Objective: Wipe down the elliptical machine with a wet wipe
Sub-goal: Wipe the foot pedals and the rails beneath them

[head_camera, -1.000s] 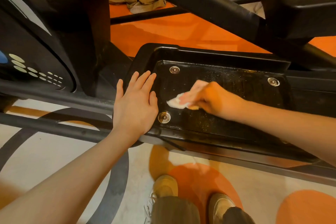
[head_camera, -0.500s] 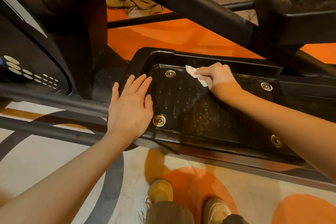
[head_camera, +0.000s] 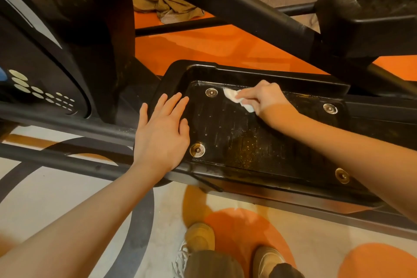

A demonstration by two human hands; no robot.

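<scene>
The elliptical's black foot pedal [head_camera: 248,142] fills the middle of the view, a shallow tray with round metal bolts and yellowish grit near its centre. My right hand [head_camera: 266,98] grips a crumpled white wet wipe [head_camera: 237,98] and presses it on the pedal's far left corner, beside a bolt [head_camera: 211,92]. My left hand [head_camera: 162,133] lies flat with straight fingers on the pedal's left rim, holding nothing.
A thick black frame bar [head_camera: 237,13] runs diagonally above the pedal. The second pedal [head_camera: 370,0] sits at the upper right. The flywheel housing [head_camera: 40,79] stands at the left. A crumpled cloth [head_camera: 171,7] lies on the orange floor behind. My shoes [head_camera: 198,239] stand below.
My right hand carried the wipe from the pedal's near left area up to its far left corner. My left hand stayed flat on the rim.
</scene>
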